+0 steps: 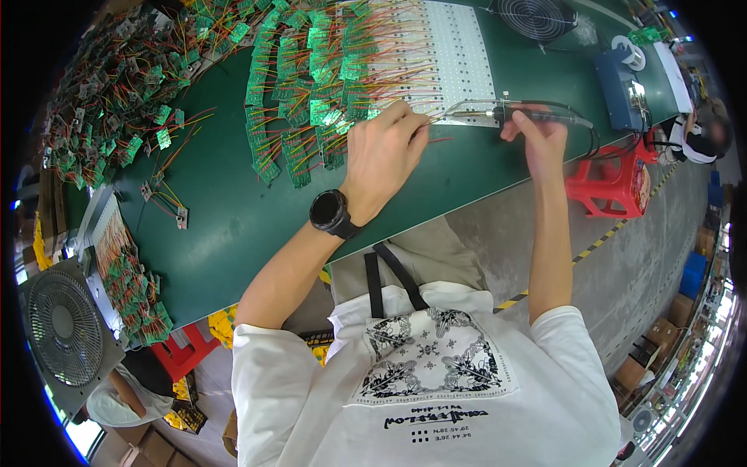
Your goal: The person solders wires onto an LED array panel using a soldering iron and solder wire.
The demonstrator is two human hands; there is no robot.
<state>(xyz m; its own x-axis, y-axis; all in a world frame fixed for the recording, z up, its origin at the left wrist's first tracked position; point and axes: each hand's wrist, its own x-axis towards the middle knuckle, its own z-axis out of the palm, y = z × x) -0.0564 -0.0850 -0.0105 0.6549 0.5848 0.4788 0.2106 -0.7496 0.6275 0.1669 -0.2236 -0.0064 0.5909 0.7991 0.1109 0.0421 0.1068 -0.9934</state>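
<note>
My right hand (537,136) grips the dark handle of a soldering iron (475,114) with a thin guide tube alongside it. The iron's tip points left, close to my left fingertips. My left hand (381,152), below a black wristwatch (332,212), is closed with thumb and fingers pinched together; what they hold is hidden. Beside it, rows of green circuit boards (317,66) carry red and yellow wires (405,70). The wire ends reach over a white perforated board (465,58) lying on the green table (233,241).
A large heap of wired circuit boards (109,101) covers the far left. At the right stand a blue soldering station (617,89), a solder spool (629,53) and a black fan (537,17). A red stool (611,187) is beside the table. Another fan (66,323) stands at the left.
</note>
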